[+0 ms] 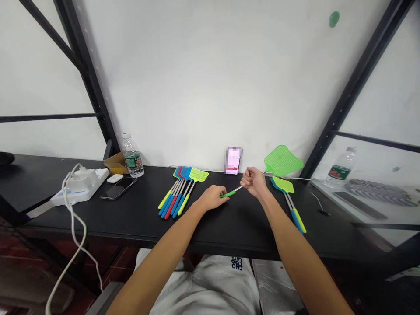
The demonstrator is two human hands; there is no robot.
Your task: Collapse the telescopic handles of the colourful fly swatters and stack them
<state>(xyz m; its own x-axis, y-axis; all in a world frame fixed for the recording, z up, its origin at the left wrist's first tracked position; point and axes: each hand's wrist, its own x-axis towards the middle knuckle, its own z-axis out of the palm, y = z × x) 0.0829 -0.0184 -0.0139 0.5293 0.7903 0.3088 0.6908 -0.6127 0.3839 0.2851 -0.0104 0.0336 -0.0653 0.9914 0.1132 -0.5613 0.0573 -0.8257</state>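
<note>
A green fly swatter (283, 160) slants across the middle of the black table, its mesh head up at the right. My left hand (214, 197) is closed around the end of its green handle. Farther up, my right hand (253, 181) is wrapped around the metal shaft near the head. To the left lies a fanned row of several fly swatters (177, 192) with yellow, blue and red handles. Beside my right forearm, two more swatters (293, 203), one blue and one yellow-green, lie overlapped.
A phone (233, 161) with a lit screen leans on the wall. At the left stand a water bottle (133, 158), a cardboard box (117, 163), a dark phone (118, 189), a white case (114, 178) and a power strip (80, 186) with cables. Another bottle (341, 168) is at the right.
</note>
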